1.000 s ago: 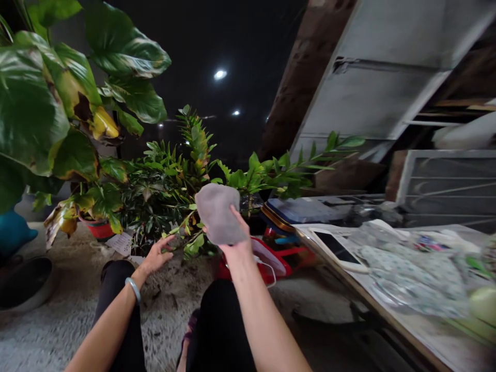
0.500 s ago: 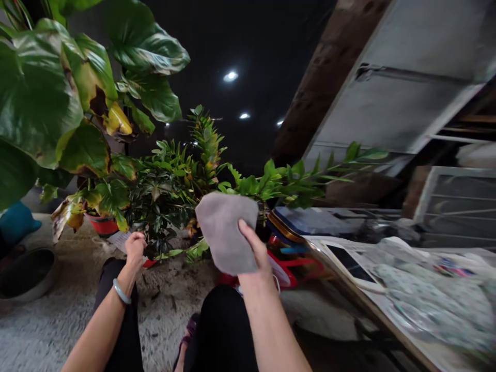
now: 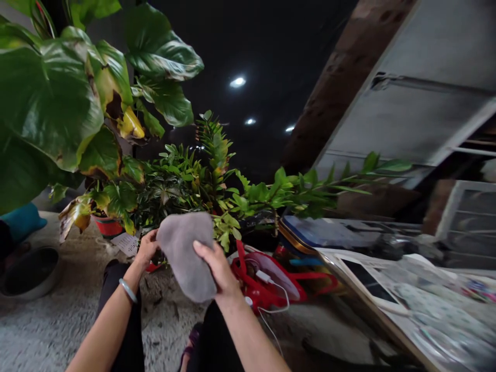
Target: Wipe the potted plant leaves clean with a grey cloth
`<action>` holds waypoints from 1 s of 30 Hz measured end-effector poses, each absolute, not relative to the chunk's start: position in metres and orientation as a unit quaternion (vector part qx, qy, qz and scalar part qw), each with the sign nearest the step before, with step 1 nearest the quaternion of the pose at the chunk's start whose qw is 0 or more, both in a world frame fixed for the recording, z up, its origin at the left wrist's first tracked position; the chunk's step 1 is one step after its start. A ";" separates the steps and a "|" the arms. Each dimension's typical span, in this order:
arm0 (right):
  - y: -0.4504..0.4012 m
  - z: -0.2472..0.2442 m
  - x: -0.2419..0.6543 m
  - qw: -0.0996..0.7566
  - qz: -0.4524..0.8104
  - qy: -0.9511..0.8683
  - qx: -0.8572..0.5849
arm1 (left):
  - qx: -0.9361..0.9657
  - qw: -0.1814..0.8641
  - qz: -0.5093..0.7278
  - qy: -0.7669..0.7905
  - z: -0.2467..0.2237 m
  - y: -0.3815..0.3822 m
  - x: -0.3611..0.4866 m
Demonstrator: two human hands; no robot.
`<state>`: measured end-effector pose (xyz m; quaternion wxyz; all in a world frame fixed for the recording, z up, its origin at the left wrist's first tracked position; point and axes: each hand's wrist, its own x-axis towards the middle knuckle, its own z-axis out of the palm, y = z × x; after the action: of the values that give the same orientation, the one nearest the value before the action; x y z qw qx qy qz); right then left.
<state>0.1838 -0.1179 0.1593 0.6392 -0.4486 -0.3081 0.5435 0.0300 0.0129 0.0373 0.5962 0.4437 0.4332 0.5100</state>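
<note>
A flat grey cloth (image 3: 186, 258) hangs in front of the leafy plants, its right side gripped by my right hand (image 3: 217, 268), thumb on top. At the cloth's upper left edge is my left hand (image 3: 148, 248), its fingers bent close together and partly hidden; whether they pinch the cloth is unclear. A pale bangle (image 3: 128, 291) circles my left wrist. Just behind the left hand, a white printed card (image 3: 126, 244) lies by a red pot (image 3: 106, 226).
Large-leaved plant (image 3: 58, 103) at left, grey basin (image 3: 31, 274) on the floor. To the right, a red bag (image 3: 267, 279) holds a white charger with a cable. Beside it, a table (image 3: 349, 305) bears a white tablet (image 3: 372, 284) and plastic-wrapped fabric.
My right hand has carried the cloth left and slightly down, close to my left hand. More of the red bag and its white cable shows. The view has shifted a little.
</note>
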 end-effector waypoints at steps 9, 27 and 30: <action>-0.048 0.161 0.166 0.600 0.646 -0.162 -0.444 | 0.389 0.614 0.519 0.450 0.028 0.011 0.030; -0.068 0.125 0.157 0.552 0.665 -0.187 -0.467 | 0.432 0.592 0.522 0.436 0.028 0.002 0.020; -0.109 0.111 0.155 0.546 0.653 -0.246 -0.464 | 0.422 0.584 0.543 0.431 0.028 0.003 0.017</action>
<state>0.1552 -0.1088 0.1109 0.5458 -0.4641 -0.2462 0.6528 0.0175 0.0026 0.0279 0.5838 0.4222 0.4313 0.5430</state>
